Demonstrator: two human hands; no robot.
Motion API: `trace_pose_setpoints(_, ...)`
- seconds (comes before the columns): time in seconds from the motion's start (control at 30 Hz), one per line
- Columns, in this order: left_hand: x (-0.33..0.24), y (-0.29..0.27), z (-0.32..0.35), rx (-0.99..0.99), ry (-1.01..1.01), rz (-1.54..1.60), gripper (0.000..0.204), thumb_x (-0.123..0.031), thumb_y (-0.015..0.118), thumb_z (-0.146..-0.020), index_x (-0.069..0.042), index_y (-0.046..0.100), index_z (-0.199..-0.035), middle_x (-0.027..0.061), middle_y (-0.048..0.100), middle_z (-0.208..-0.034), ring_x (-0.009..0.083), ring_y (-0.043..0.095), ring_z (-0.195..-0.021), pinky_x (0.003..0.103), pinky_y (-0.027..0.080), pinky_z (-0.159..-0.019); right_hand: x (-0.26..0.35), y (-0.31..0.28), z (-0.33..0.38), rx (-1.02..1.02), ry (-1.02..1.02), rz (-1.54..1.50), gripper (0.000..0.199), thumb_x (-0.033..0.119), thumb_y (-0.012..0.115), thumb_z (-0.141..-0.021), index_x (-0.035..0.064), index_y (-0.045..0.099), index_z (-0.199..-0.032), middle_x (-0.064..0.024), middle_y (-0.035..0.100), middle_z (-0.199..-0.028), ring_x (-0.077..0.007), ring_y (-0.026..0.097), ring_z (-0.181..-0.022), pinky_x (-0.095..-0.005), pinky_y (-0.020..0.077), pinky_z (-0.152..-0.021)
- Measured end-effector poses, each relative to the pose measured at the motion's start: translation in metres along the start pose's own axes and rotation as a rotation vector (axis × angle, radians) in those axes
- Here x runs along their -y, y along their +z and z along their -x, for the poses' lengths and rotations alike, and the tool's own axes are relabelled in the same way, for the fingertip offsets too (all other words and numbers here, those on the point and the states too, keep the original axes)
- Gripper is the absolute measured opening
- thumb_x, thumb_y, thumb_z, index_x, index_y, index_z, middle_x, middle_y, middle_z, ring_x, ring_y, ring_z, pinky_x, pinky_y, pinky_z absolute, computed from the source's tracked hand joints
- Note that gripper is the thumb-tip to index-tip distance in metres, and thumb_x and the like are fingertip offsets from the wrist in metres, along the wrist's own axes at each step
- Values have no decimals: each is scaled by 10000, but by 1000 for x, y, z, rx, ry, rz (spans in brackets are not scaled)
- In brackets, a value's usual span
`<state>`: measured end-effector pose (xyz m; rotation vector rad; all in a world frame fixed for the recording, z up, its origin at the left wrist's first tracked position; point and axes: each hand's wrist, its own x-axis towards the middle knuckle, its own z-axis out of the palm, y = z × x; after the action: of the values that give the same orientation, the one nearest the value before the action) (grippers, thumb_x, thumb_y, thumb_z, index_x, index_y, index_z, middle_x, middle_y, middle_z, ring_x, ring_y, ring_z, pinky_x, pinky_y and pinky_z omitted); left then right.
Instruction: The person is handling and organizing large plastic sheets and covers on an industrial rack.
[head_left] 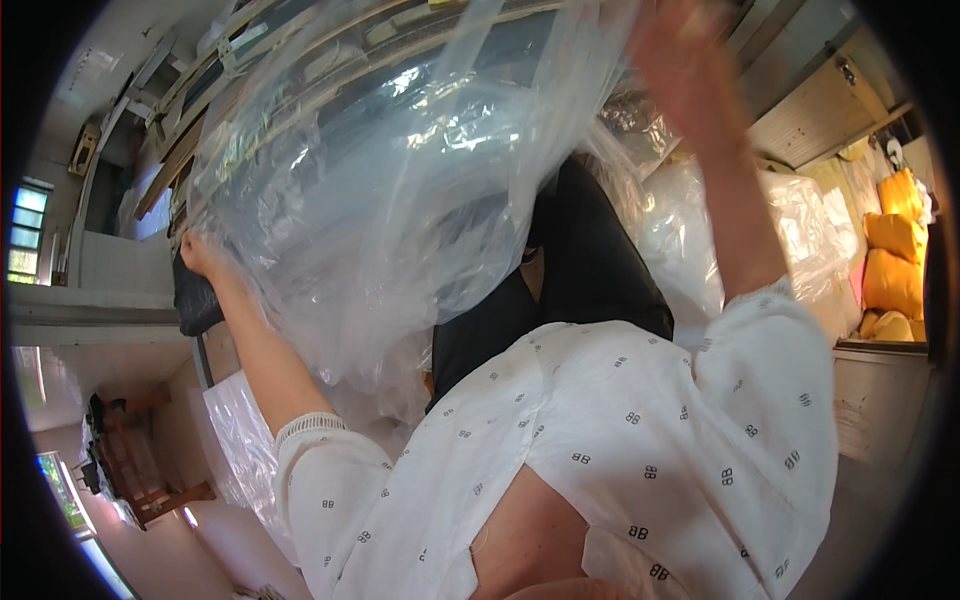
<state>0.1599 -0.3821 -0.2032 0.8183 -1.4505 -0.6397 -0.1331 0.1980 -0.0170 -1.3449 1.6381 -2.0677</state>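
Observation:
A large, crinkled sheet of clear plastic [390, 200], perhaps a bag, spreads in front of me and hangs over my lap. My left hand [197, 255] is closed at its left edge, with the plastic in the fingers. High on the right, my right hand [685, 45] is raised beside the sheet's upper right corner. Motion smears its fingers, so I cannot make out whether they grip the plastic. Beneath the film, bluish layered material shows through, though its kind is unclear.
Wooden slats and rails [185, 150] run along the far left. More bundled clear plastic [800, 225] lies right of my legs. Yellow-orange bundles [893, 265] sit at the far right, near a wooden panel [820, 115]. A dark bag-like thing [196, 300] hangs below my left hand.

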Motion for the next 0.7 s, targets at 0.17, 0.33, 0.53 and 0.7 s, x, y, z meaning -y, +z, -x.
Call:
trace_pose_setpoints(0.17, -26, 17, 3, -152, -375, 292, 192, -200, 496, -801, -9, 510, -802, 38, 479, -702, 172, 466, -602, 306, 384, -511, -125, 5, 142, -142, 476, 305, 164, 72, 510, -846, 14, 559, -991, -122, 577, -962, -241, 521, -940, -378, 401, -822)
trace_pose_setpoints(0.33, -21, -1, 3, -63, -90, 41, 208, -178, 456, -836, 20, 517, -854, 67, 520, -730, 192, 496, -656, 299, 412, -621, -37, -140, 82, -707, -155, 1390, 392, 183, 400, -912, -36, 390, -1236, -207, 428, -1210, -328, 401, -1137, -397, 287, -986)
trace_pose_setpoints(0.53, -63, 85, 40, 144, 226, -58, 253, -168, 469, -856, 73, 523, -909, 133, 551, -899, 217, 528, -801, 294, 418, -765, 196, -463, 122, -646, -453, 2146, 225, 151, 605, -775, 23, 587, -960, -97, 590, -933, -241, 580, -845, -344, 468, -715)
trace_pose_setpoints(0.7, -6, 3, -6, -6, 91, -200, 273, -168, 475, -835, 90, 546, -888, 159, 579, -847, 252, 543, -744, 319, 433, -704, 66, -43, 20, -609, -348, 2090, 233, 183, 586, -792, 30, 591, -968, -86, 600, -910, -228, 589, -814, -336, 471, -700)
